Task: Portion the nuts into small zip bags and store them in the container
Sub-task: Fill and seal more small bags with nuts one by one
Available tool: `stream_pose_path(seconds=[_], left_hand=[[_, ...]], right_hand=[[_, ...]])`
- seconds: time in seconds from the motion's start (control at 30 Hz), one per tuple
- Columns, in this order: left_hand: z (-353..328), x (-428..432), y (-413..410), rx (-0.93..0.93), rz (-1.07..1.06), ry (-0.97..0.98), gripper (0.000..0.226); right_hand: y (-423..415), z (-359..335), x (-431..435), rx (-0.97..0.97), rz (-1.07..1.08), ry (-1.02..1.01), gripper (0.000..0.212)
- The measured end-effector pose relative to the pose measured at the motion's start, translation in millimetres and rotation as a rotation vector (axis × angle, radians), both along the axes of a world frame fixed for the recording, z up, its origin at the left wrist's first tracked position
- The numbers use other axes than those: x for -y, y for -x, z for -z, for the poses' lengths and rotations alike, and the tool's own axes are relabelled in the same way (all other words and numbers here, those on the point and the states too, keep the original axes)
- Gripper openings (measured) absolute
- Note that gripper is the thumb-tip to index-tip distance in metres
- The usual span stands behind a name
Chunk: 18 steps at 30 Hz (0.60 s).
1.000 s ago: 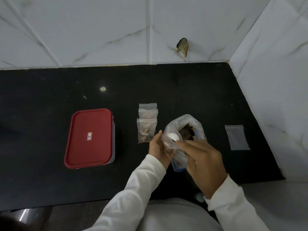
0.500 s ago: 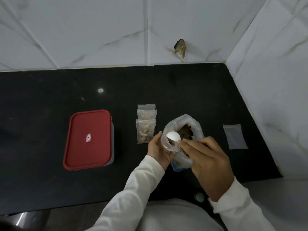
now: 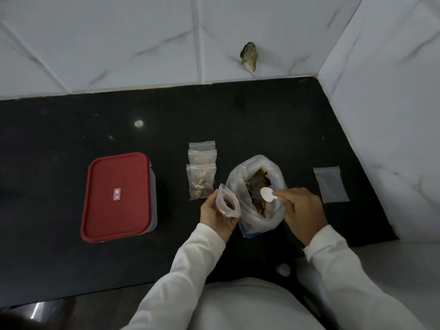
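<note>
Scooping looks to be the step in hand: the right hand (image 3: 303,211) pinches the short handle of a small white spoon (image 3: 267,194) between thumb and fingertips, its bowl poised over the open mouth of the big nut bag (image 3: 257,194), which slumps on the black desk (image 3: 71,129) about midway along its near edge. Whether the bowl carries anything I cannot tell. The left hand (image 3: 215,211) has its grip curled around a small zip bag (image 3: 227,203), held upright just beside the big bag with its mouth gaping, thumb on one face and fingers behind. Two filled bags (image 3: 201,179) lie overlapping toward the back, with what seems a third peeking out behind them; one empty zip bag (image 3: 331,184) lies flat toward the desk's right edge. Well apart on the left stands the container (image 3: 116,196), its red lid seated. The nuts should pour loose and light but roll readily off so shallow a spoon, so a level carry is wise. Both bags are thin, limp film, slippery and quick to collapse; I judge the small one best held near its zip rim, where the stiffer strip keeps the mouth open. The big bag has no support and could tip under a hard dig
</note>
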<state>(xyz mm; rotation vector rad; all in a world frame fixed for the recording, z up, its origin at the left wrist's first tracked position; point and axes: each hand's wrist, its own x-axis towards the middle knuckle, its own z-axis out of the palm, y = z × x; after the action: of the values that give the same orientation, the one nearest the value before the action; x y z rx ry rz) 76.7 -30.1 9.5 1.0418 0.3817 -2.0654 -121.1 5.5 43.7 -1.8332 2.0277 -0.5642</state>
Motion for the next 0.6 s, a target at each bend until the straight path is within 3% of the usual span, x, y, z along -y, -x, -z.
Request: stream_pose_path(seconds=[0.07, 0.2, 0.33, 0.4, 0.53, 0.6], left_hand=[[2, -2, 2, 0.006, -0.003, -0.009, 0.025], [6, -3, 6, 0.029, -0.027, -0.011, 0.025], [15, -2, 9, 0.053, -0.033, -0.010, 0.024], [16, -2, 12, 0.063, -0.035, 0.000, 0.025], [7, -3, 18, 0.099, -0.039, 0.003, 0.032], [5, -3, 20, 0.106, -0.054, -0.005, 0.036]], right_hand=[[-6, 3, 2, 0.000, -0.046, -0.035, 0.036], [-16, 5, 4, 0.092, -0.054, -0.173, 0.029], [-10, 2, 8, -0.240, -0.336, -0.382, 0.029], [-10, 1, 5, -0.287, -0.378, -0.346, 0.026], [-17, 5, 2, -0.215, -0.367, -0.319, 0.018], [-13, 9, 2, -0.009, -0.252, -0.266, 0.017]])
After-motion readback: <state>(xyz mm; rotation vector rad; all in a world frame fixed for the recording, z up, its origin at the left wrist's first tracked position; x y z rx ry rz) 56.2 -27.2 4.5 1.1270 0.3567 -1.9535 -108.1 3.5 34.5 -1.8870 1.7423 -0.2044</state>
